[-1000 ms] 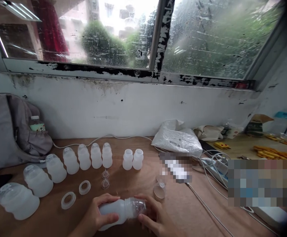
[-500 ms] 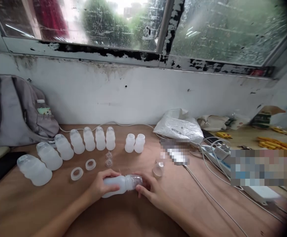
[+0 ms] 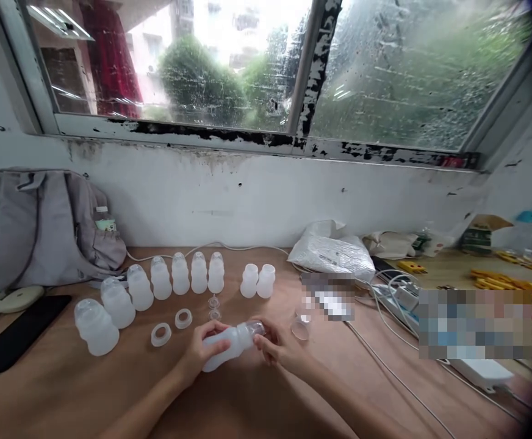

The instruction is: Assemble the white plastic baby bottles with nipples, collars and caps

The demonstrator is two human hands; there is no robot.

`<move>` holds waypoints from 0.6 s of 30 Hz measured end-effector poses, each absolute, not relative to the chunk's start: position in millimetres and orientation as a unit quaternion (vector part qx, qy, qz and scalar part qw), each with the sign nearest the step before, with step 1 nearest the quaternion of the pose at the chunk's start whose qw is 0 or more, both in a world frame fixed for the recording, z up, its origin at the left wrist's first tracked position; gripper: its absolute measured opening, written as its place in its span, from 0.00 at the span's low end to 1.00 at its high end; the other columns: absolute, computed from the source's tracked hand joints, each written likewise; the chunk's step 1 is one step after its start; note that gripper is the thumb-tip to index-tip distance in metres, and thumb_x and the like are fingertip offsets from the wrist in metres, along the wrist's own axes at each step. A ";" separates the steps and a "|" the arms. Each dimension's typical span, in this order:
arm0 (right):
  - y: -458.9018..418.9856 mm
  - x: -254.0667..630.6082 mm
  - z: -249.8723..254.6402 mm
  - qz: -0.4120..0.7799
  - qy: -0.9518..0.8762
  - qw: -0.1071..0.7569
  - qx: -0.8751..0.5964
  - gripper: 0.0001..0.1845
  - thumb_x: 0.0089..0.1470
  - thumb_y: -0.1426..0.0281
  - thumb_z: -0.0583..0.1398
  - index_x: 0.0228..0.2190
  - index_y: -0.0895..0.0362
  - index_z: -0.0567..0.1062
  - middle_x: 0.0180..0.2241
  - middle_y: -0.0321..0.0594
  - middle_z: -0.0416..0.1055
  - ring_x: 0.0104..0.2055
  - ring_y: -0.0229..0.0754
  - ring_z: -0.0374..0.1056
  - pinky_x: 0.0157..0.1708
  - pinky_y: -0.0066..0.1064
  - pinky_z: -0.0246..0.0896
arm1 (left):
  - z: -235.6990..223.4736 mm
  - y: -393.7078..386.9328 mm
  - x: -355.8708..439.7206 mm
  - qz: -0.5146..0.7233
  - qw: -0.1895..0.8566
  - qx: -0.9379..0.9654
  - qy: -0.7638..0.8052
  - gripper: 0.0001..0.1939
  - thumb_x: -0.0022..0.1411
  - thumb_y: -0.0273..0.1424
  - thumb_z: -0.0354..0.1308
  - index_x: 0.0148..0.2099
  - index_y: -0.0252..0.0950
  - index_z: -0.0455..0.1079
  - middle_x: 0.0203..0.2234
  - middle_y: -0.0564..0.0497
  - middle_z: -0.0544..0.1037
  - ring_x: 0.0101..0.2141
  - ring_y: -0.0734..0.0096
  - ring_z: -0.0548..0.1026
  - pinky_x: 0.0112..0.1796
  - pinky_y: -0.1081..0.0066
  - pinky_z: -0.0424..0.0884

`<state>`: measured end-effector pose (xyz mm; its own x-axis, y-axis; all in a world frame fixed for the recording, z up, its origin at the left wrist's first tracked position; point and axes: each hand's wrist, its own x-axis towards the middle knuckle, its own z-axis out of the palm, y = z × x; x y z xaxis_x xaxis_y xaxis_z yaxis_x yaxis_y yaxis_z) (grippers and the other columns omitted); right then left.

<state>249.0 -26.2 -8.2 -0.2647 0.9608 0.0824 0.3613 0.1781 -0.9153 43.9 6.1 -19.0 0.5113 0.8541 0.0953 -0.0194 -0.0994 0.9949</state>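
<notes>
A frosted white baby bottle (image 3: 229, 346) with a clear cap (image 3: 255, 329) lies tilted between my hands, cap end up to the right. My left hand (image 3: 204, 347) is wrapped round its body. The fingers of my right hand (image 3: 276, 346) are closed at the clear cap. Beyond my left hand lie two white collar rings (image 3: 160, 334) and two small clear teats (image 3: 214, 308). Several capped bottles (image 3: 180, 274) stand in a curved row at the back left. Two bottles without caps (image 3: 257, 281) stand side by side at the back. Clear caps (image 3: 300, 329) lie right of my right hand.
A grey backpack (image 3: 41, 225) and a black flat object (image 3: 19, 335) are at the left. Against the wall sits a silvery plastic bag (image 3: 332, 253). White cables (image 3: 385, 369) and a power strip (image 3: 485, 369) lie on the right of the brown table (image 3: 339, 396).
The camera view has tipped upward and shifted left. The held bottle is now more slanted, its cap end raised, and both hands stay on it.
</notes>
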 end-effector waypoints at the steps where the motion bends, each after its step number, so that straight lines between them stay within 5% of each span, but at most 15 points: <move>1: -23.1 247.8 0.7 0.380 -0.698 0.358 -0.490 0.19 0.51 0.58 0.52 0.40 0.57 0.66 0.24 0.33 0.63 0.21 0.32 0.59 0.18 0.22 0.54 | -17.7 5.5 44.0 0.382 0.585 0.637 0.324 0.18 0.49 0.41 0.57 0.37 0.32 0.68 0.29 0.49 0.74 0.31 0.66 0.70 0.30 0.72 0.64; 5: -14.2 242.1 33.5 0.246 -0.752 0.352 -0.500 0.18 0.50 0.60 0.54 0.42 0.54 0.68 0.31 0.37 0.63 0.28 0.35 0.59 0.27 0.26 0.57 | -16.0 4.2 45.9 0.421 0.559 0.634 0.330 0.20 0.51 0.43 0.54 0.41 0.33 0.66 0.32 0.48 0.73 0.34 0.65 0.70 0.33 0.71 0.65; 18: 14.7 236.8 82.5 0.149 -0.754 0.415 -0.488 0.14 0.52 0.64 0.54 0.41 0.53 0.68 0.33 0.38 0.66 0.32 0.37 0.63 0.30 0.28 0.58 | -35.1 15.0 48.8 0.510 0.581 0.542 0.329 0.24 0.53 0.40 0.55 0.49 0.37 0.55 0.44 0.45 0.67 0.45 0.62 0.67 0.44 0.66 0.63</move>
